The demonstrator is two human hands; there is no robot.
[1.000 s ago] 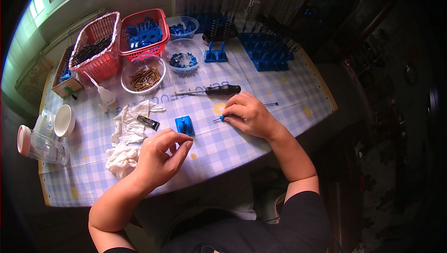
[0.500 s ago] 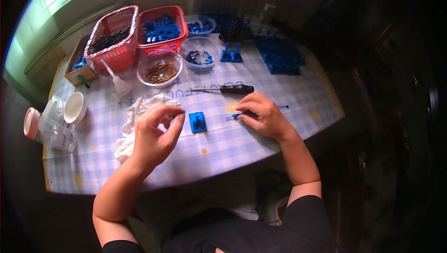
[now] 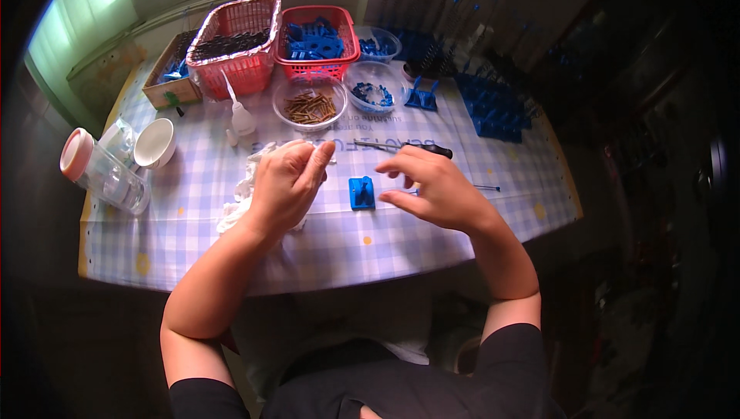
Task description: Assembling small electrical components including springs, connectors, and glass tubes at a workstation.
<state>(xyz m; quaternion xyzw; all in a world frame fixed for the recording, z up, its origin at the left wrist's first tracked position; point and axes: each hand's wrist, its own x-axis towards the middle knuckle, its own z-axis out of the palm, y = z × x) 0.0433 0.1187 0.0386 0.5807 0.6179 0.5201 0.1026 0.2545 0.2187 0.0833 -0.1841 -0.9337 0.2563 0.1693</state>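
My left hand (image 3: 291, 186) is closed above a crumpled white cloth (image 3: 240, 201), thumb pressed against the curled fingers. Whatever it may pinch is hidden. To its right a small blue plastic block (image 3: 361, 193) with a raised middle rests on the checked tablecloth. My right hand (image 3: 433, 190) hovers beside the block, thumb and fingers apart, with nothing seen between the tips. Beyond that hand's edge pokes out a thin dark rod (image 3: 486, 188) with a small blue end; its middle is covered by the hand. A black-handled screwdriver (image 3: 432, 149) lies just behind the fingers.
Along the back stand a pink basket (image 3: 235, 72) of black parts, a red basket (image 3: 351, 53) of blue parts, and bowls of brass-coloured pins (image 3: 311, 108) and small blue pieces (image 3: 373, 95). At left are a jar (image 3: 112, 180), a white bowl (image 3: 156, 144) and a squeeze bottle (image 3: 242, 120).
The view has shifted, so the table sits further right. My right hand has opened away from the rod and moved toward the blue block. My left fingers have curled more tightly.
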